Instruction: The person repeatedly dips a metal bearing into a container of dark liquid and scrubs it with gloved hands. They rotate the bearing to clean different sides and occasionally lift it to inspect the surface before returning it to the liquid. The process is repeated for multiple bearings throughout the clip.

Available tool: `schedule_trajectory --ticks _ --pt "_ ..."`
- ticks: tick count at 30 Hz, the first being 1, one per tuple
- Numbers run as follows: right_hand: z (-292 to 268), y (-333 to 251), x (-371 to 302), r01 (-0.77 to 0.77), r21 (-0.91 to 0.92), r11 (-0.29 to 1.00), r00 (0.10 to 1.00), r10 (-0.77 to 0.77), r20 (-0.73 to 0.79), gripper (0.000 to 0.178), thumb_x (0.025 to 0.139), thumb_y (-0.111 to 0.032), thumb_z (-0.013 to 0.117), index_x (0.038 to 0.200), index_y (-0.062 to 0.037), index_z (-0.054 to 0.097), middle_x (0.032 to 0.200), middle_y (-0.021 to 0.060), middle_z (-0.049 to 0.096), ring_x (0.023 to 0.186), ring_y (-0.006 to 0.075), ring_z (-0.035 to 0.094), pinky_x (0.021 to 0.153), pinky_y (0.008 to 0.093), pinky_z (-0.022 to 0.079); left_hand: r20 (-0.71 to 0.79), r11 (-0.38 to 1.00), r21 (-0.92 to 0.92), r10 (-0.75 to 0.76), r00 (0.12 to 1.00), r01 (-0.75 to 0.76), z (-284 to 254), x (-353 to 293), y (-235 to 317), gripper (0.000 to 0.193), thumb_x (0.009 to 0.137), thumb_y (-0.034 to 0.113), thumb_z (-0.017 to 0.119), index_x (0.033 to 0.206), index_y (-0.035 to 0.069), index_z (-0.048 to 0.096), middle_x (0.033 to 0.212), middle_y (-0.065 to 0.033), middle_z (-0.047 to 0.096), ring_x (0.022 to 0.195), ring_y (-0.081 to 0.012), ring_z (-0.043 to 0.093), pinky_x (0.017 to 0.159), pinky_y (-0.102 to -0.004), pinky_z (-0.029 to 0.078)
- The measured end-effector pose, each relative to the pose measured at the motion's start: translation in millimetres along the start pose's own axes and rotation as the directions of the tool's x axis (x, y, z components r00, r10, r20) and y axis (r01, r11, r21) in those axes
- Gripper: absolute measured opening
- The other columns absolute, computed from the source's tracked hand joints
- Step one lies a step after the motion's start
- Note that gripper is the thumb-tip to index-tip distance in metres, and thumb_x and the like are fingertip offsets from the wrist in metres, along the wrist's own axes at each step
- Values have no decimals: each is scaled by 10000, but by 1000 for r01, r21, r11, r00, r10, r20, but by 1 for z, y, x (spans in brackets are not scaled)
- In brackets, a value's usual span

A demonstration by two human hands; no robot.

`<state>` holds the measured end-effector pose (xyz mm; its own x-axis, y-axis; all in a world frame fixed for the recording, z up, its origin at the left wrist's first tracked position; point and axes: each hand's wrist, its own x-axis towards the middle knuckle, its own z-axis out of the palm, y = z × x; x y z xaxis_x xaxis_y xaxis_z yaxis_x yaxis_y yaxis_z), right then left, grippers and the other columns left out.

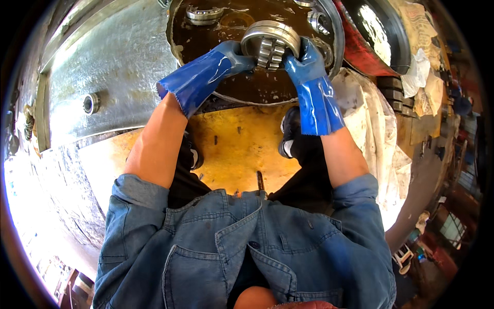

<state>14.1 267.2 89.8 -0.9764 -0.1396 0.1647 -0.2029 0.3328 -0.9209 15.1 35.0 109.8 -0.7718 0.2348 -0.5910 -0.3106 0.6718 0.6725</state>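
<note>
Between my two blue-gloved hands is a large steel roller bearing [271, 38], tilted so that its rollers show on the near side. My left hand [234, 57] grips its left edge, and my right hand [305, 57] grips the right edge. Beneath the bearing stands a round tub [180, 54] of dark brown liquid. Other bearings sit in the liquid: one bearing [204, 15] at the far left and another bearing [318, 22] at the far right. The fingertips of both hands are partly hidden behind the bearing.
On the left, a small bearing [90, 103] rests on a sheet-metal surface [128, 67]. A red-sided round container [360, 49] with dark liquid stands right of the tub. A stained white cloth [368, 118] hangs near my right arm. Yellow flooring [234, 139] lies between my feet.
</note>
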Motion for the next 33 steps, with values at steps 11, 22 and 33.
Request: schedule_trajectory --ticks 11,22,33 --pt "-19 -36 18 232 -141 963 972 -236 -15 314 774 -80 750 1078 -45 677 957 146 712 865 276 726 790 360 566 -340 809 -414 287 895 -417 14 15 -6 323 934 268 721 1107 -5 713 907 -128 751 822 -152 697 782 -297 557" --pt "-15 -30 24 67 -6 998 990 -65 121 361 819 -118 750 1154 -2 681 1018 132 747 941 203 725 857 325 567 -263 972 -224 15 965 -76 -3 -4 12 289 927 275 715 1106 51 745 897 -134 754 816 -214 731 766 -324 587" --pt "-15 -72 24 -391 33 920 827 335 451 588 932 -394 719 1353 2 610 1203 75 681 1091 150 612 936 316 494 -324 886 -285 270 907 -366 16 -63 -39 296 1055 215 558 1277 36 639 1148 -144 689 1029 -183 668 885 -299 532"
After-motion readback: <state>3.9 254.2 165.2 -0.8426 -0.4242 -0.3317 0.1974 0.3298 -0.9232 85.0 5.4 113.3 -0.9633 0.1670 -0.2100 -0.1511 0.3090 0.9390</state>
